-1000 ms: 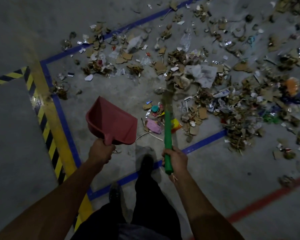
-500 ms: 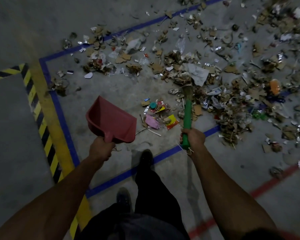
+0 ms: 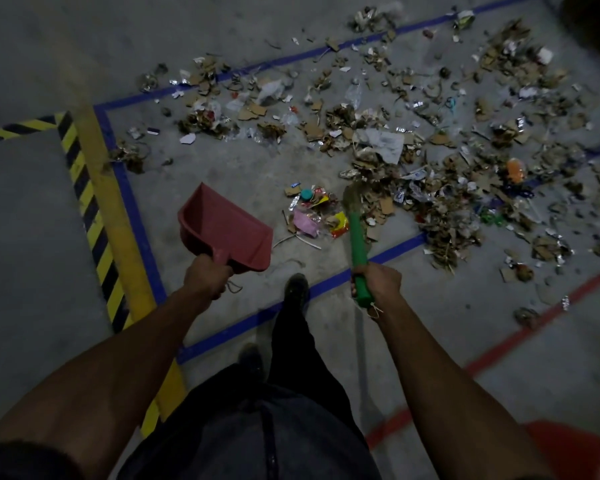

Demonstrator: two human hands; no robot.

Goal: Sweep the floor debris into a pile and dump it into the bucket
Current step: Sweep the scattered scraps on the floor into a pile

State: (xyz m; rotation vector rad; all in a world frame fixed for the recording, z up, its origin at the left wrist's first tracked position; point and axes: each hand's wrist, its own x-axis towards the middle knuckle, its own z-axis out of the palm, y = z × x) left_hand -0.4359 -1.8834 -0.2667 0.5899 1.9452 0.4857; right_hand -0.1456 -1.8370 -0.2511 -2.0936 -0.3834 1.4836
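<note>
Your left hand [image 3: 205,277] is wrapped round the handle of the red dustpan [image 3: 227,226], which hangs tilted above the floor [image 3: 222,171], not yet set down. Your right hand [image 3: 378,284] grips the green handle of the brush [image 3: 357,237], whose bristles touch down at the near edge of the debris [image 3: 440,174]. That debris lies scattered wide across the floor, over and beyond the blue tape [image 3: 146,237], thickest to the right of the brush; a small bright cluster [image 3: 316,213] sits just left of the bristles, near the pan. Nothing is piled yet, so this looks like early sweeping. Draw short, low strokes toward one spot, and that cluster near the pan seems a fair choice. Keep the bristles flat on the floor so light foil and paper do not flick away. Work the far scraps inward first, likely stepping closer to reach them. Lower the pan only once a heap exists. An orange rim [image 3: 582,445] at the bottom right may be the bucket, though you cannot tell for sure.
</note>
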